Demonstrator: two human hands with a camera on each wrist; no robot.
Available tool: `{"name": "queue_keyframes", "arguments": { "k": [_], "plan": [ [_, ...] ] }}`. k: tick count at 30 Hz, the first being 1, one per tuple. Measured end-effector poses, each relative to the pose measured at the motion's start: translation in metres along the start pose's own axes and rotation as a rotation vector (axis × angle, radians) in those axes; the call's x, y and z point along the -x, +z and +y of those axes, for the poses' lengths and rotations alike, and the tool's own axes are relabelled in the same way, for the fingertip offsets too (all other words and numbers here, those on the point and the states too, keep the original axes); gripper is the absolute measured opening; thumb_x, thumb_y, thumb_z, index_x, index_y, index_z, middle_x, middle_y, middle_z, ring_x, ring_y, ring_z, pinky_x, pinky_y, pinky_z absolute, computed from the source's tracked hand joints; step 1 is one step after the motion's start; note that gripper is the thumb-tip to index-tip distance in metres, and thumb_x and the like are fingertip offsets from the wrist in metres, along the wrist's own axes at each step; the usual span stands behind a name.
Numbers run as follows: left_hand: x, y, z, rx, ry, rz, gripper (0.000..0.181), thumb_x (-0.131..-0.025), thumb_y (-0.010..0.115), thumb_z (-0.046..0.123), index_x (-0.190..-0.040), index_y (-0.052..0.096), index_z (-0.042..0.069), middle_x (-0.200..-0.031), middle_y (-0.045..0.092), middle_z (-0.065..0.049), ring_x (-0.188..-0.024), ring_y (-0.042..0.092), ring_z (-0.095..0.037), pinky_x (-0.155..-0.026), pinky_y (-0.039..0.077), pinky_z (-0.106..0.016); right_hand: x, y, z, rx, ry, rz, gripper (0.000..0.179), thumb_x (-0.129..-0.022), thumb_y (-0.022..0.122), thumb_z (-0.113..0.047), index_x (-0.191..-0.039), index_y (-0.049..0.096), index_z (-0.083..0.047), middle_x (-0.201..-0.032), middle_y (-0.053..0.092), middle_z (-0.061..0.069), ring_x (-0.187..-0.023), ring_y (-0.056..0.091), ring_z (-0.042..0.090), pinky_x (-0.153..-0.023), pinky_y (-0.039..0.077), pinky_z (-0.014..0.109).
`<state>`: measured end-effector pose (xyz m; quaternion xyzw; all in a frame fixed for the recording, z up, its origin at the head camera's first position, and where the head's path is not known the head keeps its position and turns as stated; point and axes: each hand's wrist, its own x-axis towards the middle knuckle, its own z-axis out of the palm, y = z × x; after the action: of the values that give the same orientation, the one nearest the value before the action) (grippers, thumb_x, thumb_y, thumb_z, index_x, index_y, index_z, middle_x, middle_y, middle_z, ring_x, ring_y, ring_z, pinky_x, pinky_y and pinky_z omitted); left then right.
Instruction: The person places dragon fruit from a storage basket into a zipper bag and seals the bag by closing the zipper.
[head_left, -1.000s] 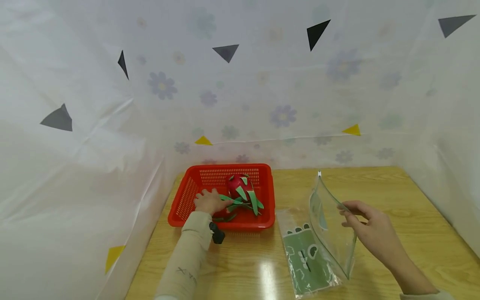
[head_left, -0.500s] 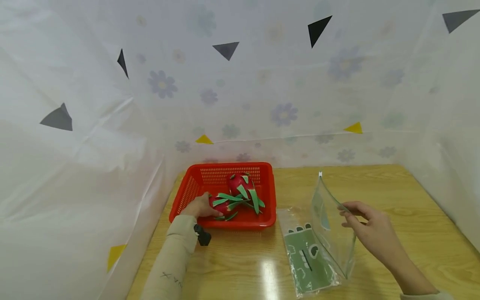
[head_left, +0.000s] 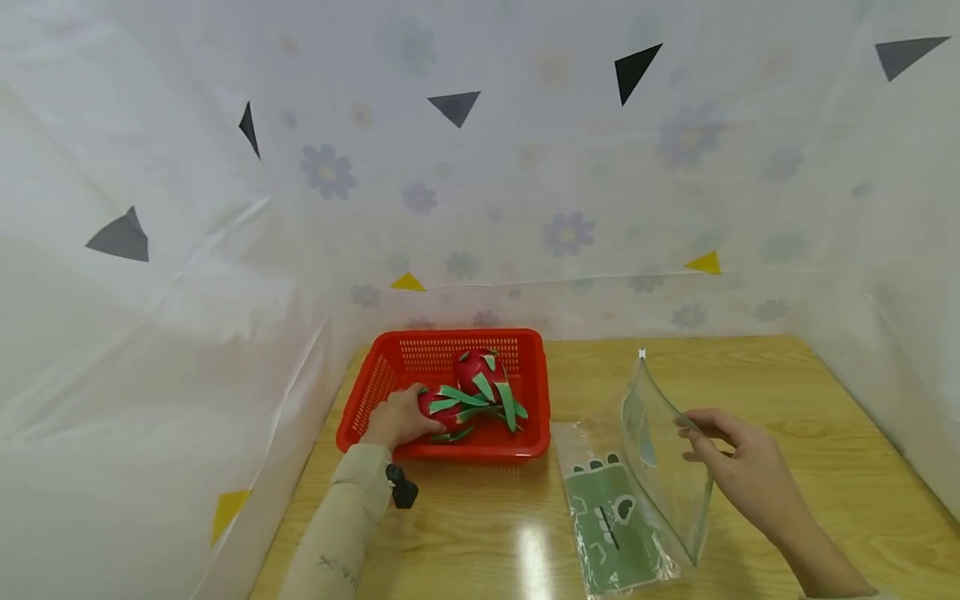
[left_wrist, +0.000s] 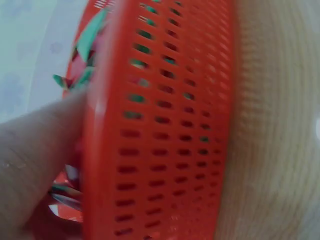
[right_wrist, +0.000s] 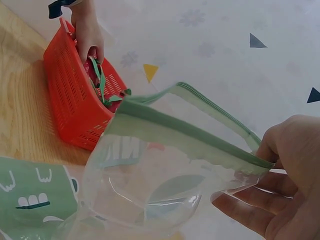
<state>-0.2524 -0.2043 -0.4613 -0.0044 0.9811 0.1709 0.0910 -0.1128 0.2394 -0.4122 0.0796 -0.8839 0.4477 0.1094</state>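
My left hand point(head_left: 399, 418) reaches over the near left rim of the red basket point(head_left: 536, 400) and grips the nearer dragon fruit point(head_left: 441, 406), thumb on the near side and fingers on the far side. A second dragon fruit point(head_left: 474, 367) with green leaf tips lies behind it. In the left wrist view, the basket wall point(left_wrist: 155, 150) hides most of the held fruit. My right hand point(head_left: 738, 462) pinches the green zip edge of a clear zip bag point(head_left: 667, 450). The bag's mouth gapes wide, and its green printed part point(right_wrist: 37, 195) lies on the table.
The wooden table point(head_left: 480, 533) carries the basket at left and the bag at right. White patterned sheeting point(head_left: 487, 208) stands behind the table and along both sides. A small white zip pull point(head_left: 641, 353) sits at the bag's far corner.
My left hand has moved left and turned, from above the fruit to a grip round the nearer dragon fruit. My right hand and the bag have stayed nearly still.
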Motion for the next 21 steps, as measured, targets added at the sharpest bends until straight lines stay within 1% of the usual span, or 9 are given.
{"name": "queue_keyframes", "arguments": {
  "k": [2,5,8,13,17,21],
  "plan": [
    [0.000,0.002,-0.003,-0.030,0.014,0.046,0.082,-0.073,0.082,0.055,-0.139,0.051,0.018,-0.117,0.065,-0.011,-0.097,0.061,-0.027,-0.083,0.053,-0.051,0.000,0.001,0.001,-0.006,0.003,-0.002,0.026,-0.103,0.050,-0.010,-0.124,0.061,0.001,-0.114,0.069,0.019,-0.086,0.068,0.000,-0.069,0.059,0.022],
    [0.000,0.002,-0.006,-0.071,0.034,0.099,0.082,-0.072,0.081,0.057,-0.139,0.052,0.020,-0.116,0.066,-0.011,-0.093,0.063,-0.027,-0.077,0.054,-0.049,-0.001,0.000,0.001,-0.009,0.007,-0.003,0.027,-0.103,0.050,-0.009,-0.125,0.061,0.002,-0.116,0.068,0.019,-0.086,0.067,-0.002,-0.069,0.059,0.021],
    [0.000,0.000,-0.008,-0.118,0.066,0.150,0.082,-0.071,0.082,0.057,-0.138,0.052,0.021,-0.118,0.065,-0.013,-0.091,0.064,-0.029,-0.075,0.056,-0.050,-0.001,0.000,0.000,0.007,0.011,-0.001,0.027,-0.103,0.049,-0.010,-0.125,0.060,0.002,-0.116,0.068,0.019,-0.086,0.067,-0.003,-0.069,0.058,0.020],
    [0.003,-0.006,-0.010,-0.193,0.121,0.253,0.082,-0.069,0.082,0.056,-0.137,0.052,0.021,-0.120,0.062,-0.016,-0.086,0.065,-0.037,-0.073,0.057,-0.053,0.001,-0.002,0.000,0.027,0.013,0.002,0.027,-0.103,0.050,-0.010,-0.126,0.060,0.002,-0.117,0.068,0.019,-0.083,0.068,-0.001,-0.069,0.058,0.019],
    [0.006,-0.010,-0.017,-0.195,0.134,0.288,0.083,-0.070,0.082,0.055,-0.138,0.051,0.018,-0.125,0.061,-0.019,-0.088,0.065,-0.039,-0.073,0.057,-0.056,0.002,-0.003,0.000,0.021,0.021,0.000,0.028,-0.103,0.050,-0.011,-0.126,0.060,0.002,-0.117,0.068,0.019,-0.083,0.069,0.000,-0.069,0.058,0.018],
    [0.012,-0.015,-0.030,-0.168,0.105,0.320,0.084,-0.071,0.082,0.054,-0.139,0.050,0.015,-0.127,0.061,-0.021,-0.091,0.067,-0.039,-0.073,0.056,-0.055,0.003,-0.003,-0.001,0.019,0.023,-0.003,0.028,-0.104,0.050,-0.012,-0.127,0.059,0.001,-0.117,0.067,0.019,-0.084,0.069,-0.001,-0.070,0.058,0.018]
  ]
}}
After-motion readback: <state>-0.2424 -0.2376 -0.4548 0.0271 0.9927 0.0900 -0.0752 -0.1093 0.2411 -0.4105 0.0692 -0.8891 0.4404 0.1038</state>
